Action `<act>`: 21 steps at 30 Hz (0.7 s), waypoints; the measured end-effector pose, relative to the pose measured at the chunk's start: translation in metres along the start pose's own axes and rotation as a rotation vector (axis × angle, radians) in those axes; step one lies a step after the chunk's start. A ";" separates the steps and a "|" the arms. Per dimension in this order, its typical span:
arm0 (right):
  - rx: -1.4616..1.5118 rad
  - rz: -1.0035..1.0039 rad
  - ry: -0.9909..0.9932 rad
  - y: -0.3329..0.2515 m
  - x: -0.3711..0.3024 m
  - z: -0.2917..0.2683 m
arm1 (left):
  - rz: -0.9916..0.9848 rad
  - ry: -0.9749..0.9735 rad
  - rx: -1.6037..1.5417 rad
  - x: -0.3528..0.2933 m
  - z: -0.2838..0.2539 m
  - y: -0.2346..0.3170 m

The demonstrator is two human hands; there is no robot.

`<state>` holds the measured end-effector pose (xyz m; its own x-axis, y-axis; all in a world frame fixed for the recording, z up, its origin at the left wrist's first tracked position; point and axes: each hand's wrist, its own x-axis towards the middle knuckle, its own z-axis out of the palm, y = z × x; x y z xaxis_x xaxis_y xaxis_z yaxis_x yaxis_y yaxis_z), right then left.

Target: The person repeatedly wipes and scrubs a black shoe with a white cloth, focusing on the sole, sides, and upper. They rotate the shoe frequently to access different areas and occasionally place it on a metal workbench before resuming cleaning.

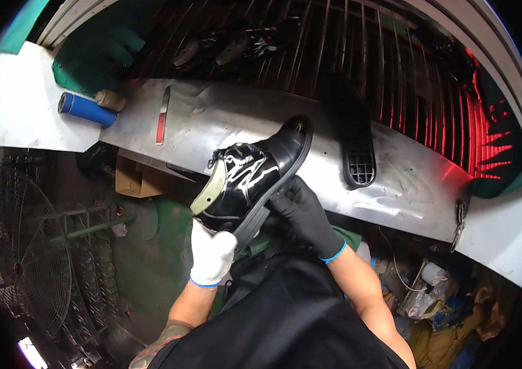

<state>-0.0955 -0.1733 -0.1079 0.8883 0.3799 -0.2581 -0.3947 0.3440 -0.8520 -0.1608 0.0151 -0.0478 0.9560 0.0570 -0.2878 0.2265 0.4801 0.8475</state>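
A black lace-up shoe [255, 172] with glossy highlights is held tilted in front of me, its toe pointing up and to the right. A pale green last [210, 192] fills its opening. At the heel, my left hand [213, 252], in a white glove, is closed around the back of the shoe. My right hand [304, 212], in a black glove, grips the thick black sole edge along the side; some of its fingertips are hidden under the shoe. To the right, a separate black sole [358, 154] lies with its gridded heel cavity facing up on the metal table [418, 184].
A red-handled knife [162, 117] lies on the metal table's left part. Beside it are a blue cylinder [85, 109] and a tan roll [111, 99]. Behind, more shoes [236, 46] sit on metal bars, glowing red at right. A large fan [21, 258] stands at left.
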 end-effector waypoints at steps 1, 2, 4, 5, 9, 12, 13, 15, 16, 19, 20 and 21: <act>0.122 -0.009 -0.005 -0.002 0.004 0.003 | 0.108 0.043 0.038 0.001 0.000 -0.007; 0.086 0.039 0.006 -0.005 0.004 0.004 | 0.153 0.040 0.082 0.001 -0.004 -0.011; 0.008 0.122 0.034 -0.015 0.007 0.000 | 0.206 0.071 0.114 0.003 -0.001 -0.017; 0.008 0.124 0.029 -0.014 0.004 0.000 | 0.191 0.083 0.131 0.001 -0.002 -0.017; -0.008 0.298 0.081 -0.023 -0.022 -0.007 | 0.256 0.061 0.279 -0.005 -0.002 -0.025; 0.343 0.257 0.082 -0.033 -0.053 -0.003 | 0.379 0.049 0.531 -0.017 0.006 -0.034; 0.410 0.256 0.086 -0.035 -0.067 -0.005 | 0.604 -0.086 0.784 -0.010 0.008 -0.030; 0.427 0.211 0.050 -0.038 -0.086 -0.009 | 0.775 -0.371 0.983 -0.003 0.015 -0.020; 0.293 0.154 0.017 -0.028 -0.097 -0.020 | 0.716 -0.458 0.805 0.000 0.023 -0.016; 0.194 0.459 0.183 -0.031 -0.114 -0.034 | 0.514 -0.512 0.627 0.020 0.023 -0.023; 0.176 0.449 0.162 -0.028 -0.119 -0.038 | 0.461 -0.476 0.501 0.032 0.017 -0.034; 0.197 0.462 0.151 -0.028 -0.123 -0.041 | 0.261 -0.285 0.343 0.038 0.027 -0.039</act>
<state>-0.1843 -0.2647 -0.0704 0.6292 0.4073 -0.6620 -0.7772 0.3302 -0.5357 -0.1284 -0.0252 -0.0801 0.9908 -0.1272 0.0454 -0.0241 0.1641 0.9861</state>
